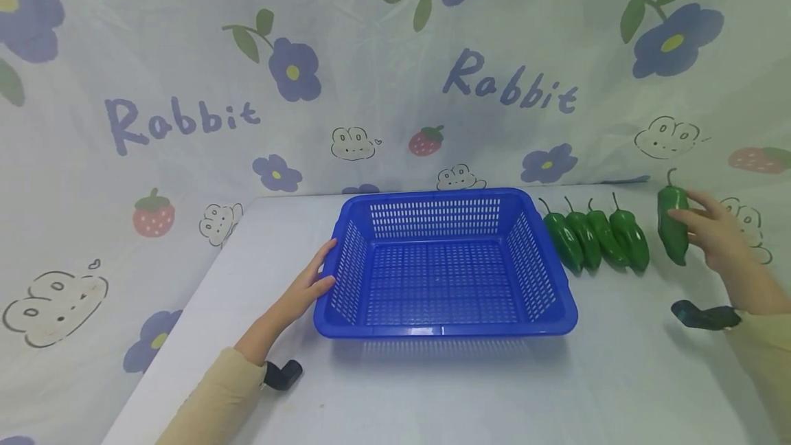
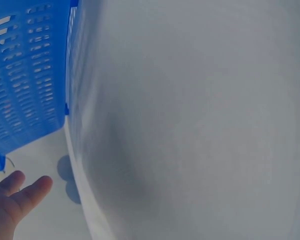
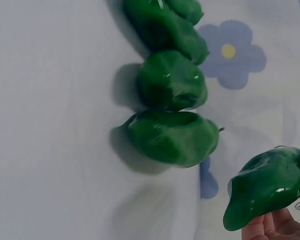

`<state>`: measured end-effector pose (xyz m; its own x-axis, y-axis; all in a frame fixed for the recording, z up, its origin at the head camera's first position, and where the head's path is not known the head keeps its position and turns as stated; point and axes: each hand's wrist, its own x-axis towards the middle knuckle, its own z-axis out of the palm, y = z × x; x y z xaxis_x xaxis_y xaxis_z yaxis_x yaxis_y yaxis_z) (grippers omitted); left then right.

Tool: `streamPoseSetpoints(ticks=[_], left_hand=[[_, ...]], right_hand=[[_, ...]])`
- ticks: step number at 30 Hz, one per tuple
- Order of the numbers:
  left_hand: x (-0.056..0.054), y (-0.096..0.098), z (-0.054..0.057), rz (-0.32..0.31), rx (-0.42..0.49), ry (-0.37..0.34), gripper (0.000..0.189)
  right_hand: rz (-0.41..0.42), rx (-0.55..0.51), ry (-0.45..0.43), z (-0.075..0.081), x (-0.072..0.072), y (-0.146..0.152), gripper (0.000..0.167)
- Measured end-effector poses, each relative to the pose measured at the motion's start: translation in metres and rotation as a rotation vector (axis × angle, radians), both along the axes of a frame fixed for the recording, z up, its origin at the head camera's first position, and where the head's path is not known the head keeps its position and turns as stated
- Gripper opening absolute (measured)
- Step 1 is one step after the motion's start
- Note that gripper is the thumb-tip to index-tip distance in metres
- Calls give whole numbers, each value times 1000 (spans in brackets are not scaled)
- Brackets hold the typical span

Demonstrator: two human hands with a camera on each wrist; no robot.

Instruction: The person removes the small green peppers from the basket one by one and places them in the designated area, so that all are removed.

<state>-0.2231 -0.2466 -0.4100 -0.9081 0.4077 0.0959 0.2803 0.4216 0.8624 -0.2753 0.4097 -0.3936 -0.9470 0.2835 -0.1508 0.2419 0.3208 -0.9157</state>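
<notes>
A blue plastic basket (image 1: 441,330) with slotted walls stands in the middle of the table. My left hand (image 1: 309,287) rests against its left rim with the fingers fairly straight; in the left wrist view, part of that hand (image 2: 15,200) shows below the basket wall (image 2: 27,75). At the far right, my right hand (image 1: 717,229) grips a green pepper (image 1: 672,225), held upright above the table with its stem up. The right wrist view shows this pepper (image 3: 267,187) between thumb and fingers. Several more green peppers (image 1: 630,239) lie side by side just right of the basket.
A white tabletop (image 1: 395,397) lies under everything. Behind it hangs a pale cloth (image 1: 371,88) printed with flowers, strawberries and rabbits. Dark wrist devices, a left one (image 1: 284,375) and a right one (image 1: 704,316), sit by the sleeves.
</notes>
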Motion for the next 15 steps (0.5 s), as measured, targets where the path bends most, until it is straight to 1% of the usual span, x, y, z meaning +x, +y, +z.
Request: streamPoseSetpoints(ticks=[1,4,6,7,8,11,14,15], left_hand=[[0,0,0,0,2,0,68],[0,0,1,-1,4,4,68],[0,0,1,-1,2,6,68],[0,0,1,-1,3,6,67],[0,0,1,-1,3,7,67],[0,0,1,-1,2,7,68],[0,0,1,-2,1,0,68],[0,-1,1,-2,0,-5,68]], right_hand=[[-12,34,-19,-4,-3,3,77],[-52,47,-59,-14,-9,8,80],[-48,51,-77,-19,-11,11,80],[-25,43,-71,-21,-11,12,81],[-32,64,-82,-22,-11,12,81],[-8,64,-89,-23,-9,8,82],[-22,85,-101,-22,-7,1,83],[-14,75,-97,-22,-6,-1,84]])
